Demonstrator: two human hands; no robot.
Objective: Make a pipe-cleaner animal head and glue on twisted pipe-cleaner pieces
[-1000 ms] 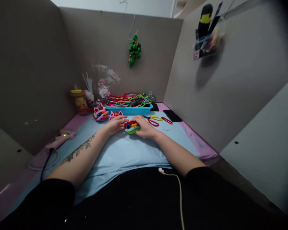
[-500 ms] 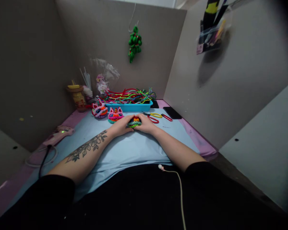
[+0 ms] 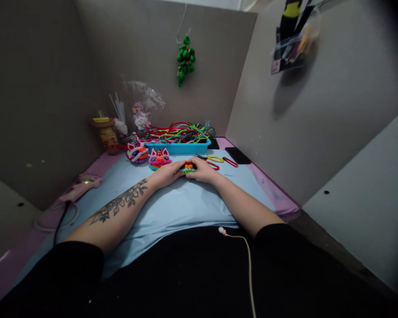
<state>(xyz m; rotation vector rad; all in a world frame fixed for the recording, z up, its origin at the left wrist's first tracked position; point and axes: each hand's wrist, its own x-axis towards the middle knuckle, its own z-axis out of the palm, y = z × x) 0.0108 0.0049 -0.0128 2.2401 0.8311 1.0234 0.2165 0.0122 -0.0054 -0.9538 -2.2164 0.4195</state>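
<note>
Between my two hands is a small round pipe-cleaner piece (image 3: 188, 168) with orange, dark and green bands, partly hidden by fingers. My left hand (image 3: 166, 174) grips its left side and my right hand (image 3: 204, 171) wraps its right side. Just left of them sits a pink pipe-cleaner unicorn head (image 3: 159, 160) with ears and a striped horn. Farther left is a second pipe-cleaner head (image 3: 137, 153) in pink, orange and purple. Beyond my right hand lie yellow-handled pliers (image 3: 215, 159) and a red-handled tool (image 3: 214, 166), partly covered by the hand.
A blue tray (image 3: 172, 149) heaped with coloured pipe cleaners (image 3: 179, 132) stands at the back. A red-handled tool (image 3: 230, 162) and a black phone (image 3: 238, 155) lie right. A pink glue gun (image 3: 82, 186) with a cable rests left, near a lidded cup (image 3: 108, 137). A green ornament (image 3: 185, 59) hangs behind.
The piece has shifted slightly right and its face has turned a little between my fingers. My left thumb now lies less across its front. Both hands keep hold of it.
</note>
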